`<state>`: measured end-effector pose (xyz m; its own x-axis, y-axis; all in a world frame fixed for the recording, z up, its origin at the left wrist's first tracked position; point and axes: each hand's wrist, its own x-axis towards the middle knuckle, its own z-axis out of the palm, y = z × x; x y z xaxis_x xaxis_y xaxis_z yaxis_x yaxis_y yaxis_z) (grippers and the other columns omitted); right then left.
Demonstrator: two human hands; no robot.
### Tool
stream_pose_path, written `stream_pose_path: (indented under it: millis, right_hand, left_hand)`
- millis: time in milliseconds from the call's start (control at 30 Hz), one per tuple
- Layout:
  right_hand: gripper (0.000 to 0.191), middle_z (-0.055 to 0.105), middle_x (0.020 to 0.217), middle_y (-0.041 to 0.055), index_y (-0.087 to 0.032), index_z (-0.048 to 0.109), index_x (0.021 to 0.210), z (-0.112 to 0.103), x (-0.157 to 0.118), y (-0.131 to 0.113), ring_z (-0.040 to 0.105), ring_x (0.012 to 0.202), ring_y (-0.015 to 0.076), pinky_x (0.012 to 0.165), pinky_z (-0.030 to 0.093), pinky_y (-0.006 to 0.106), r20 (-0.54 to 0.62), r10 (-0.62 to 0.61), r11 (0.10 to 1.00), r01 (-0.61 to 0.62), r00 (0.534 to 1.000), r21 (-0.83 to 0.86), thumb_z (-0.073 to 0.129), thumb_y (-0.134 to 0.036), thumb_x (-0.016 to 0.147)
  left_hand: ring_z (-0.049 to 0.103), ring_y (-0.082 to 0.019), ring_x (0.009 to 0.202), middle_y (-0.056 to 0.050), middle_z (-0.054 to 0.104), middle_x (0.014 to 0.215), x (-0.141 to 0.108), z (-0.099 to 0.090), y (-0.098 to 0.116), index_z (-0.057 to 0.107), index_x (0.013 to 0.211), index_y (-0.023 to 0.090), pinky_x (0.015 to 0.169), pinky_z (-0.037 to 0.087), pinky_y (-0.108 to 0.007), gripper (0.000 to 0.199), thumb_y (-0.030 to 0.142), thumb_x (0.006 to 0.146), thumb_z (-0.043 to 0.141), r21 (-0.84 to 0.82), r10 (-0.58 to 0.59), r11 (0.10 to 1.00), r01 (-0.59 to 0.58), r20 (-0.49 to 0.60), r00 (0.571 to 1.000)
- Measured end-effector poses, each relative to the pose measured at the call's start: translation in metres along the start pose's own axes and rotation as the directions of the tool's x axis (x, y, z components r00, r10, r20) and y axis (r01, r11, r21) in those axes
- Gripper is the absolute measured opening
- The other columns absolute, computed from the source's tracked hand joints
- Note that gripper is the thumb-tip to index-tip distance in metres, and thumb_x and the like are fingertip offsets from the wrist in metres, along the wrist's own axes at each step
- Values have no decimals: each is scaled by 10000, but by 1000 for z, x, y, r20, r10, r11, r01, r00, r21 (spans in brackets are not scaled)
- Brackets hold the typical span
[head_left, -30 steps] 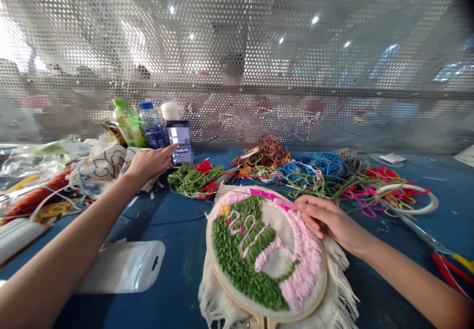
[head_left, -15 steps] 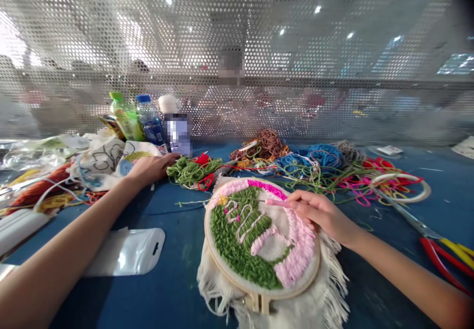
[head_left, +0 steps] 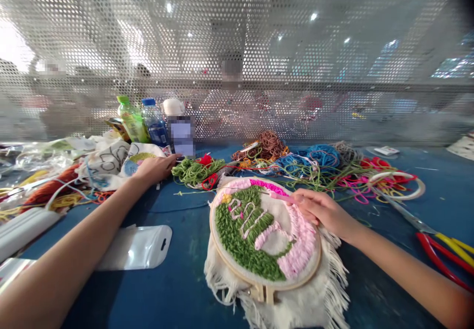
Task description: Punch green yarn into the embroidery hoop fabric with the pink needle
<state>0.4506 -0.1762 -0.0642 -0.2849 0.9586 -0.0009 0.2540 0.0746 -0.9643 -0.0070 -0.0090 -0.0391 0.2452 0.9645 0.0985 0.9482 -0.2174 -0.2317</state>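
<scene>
Tabletop (head_left: 177, 294), left hand (head_left: 155, 167) lowered beside phone (head_left: 182, 137), grip unclear; right hand (head_left: 319, 210) pinching pink tool (head_left: 282, 197)

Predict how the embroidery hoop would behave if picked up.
The embroidery hoop would probably stay stiff, since it looks rigid and holds the stitched fabric flat. The fringed cloth outside it would likely flop, as it lies rumpled and frayed.

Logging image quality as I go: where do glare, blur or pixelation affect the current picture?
All head view: white glare at upper left; a bright highlight on the plastic pouch; pixelation over the phone; blurred shapes behind the perforated panel; the hooped embroidery comparatively sharp.
</scene>
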Motion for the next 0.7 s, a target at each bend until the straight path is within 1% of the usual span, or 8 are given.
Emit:
stream_pose_path:
  millis: [167, 267, 500, 700]
  right_hand:
    - [372, 330, 508, -81, -190, 524, 789, 1, 1, -2, 268, 444, 90, 466, 186, 259, 9, -23, 1000, 23, 1000, -1, 521, -539, 918]
    - [368, 333, 510, -82, -189, 512, 783, 0, 1, -1, 266, 445, 86, 467, 183, 256, 24, -28, 999, 27, 999, 19, 528, -532, 917]
    - [384, 357, 504, -75, -192, 505, 771, -2, 2, -1, 283, 440, 86, 461, 190, 247, 28, -24, 999, 23, 999, 29, 527, -549, 912]
    - [393, 338, 499, -75, -189, 535, 772, 0, 2, -6, 275, 435, 85, 450, 183, 245, 22, 5, 998, -7, 1000, 66, 565, -567, 873]
  left_hand:
    - [671, -218, 912, -90, 656, 1126, 0, -4, 1, 549, 1273, 173, 783, 572, -419, 380, 372, 949, 562, 25, 13, 1000, -14, 28, 1000]
    - [676, -215, 891, -88, 662, 1105, -1, -7, 3, 539, 1286, 174, 771, 574, -415, 390, 379, 954, 551, 44, 14, 999, -16, 35, 999]
    - [670, -214, 913, -86, 653, 1132, -4, -9, 5, 551, 1270, 177, 782, 573, -412, 366, 349, 948, 570, 71, 54, 996, -56, 31, 998]
    - [675, -209, 879, -84, 660, 1107, -5, -8, 5, 523, 1307, 181, 764, 576, -410, 397, 370, 958, 547, 63, 54, 996, -55, 16, 998]
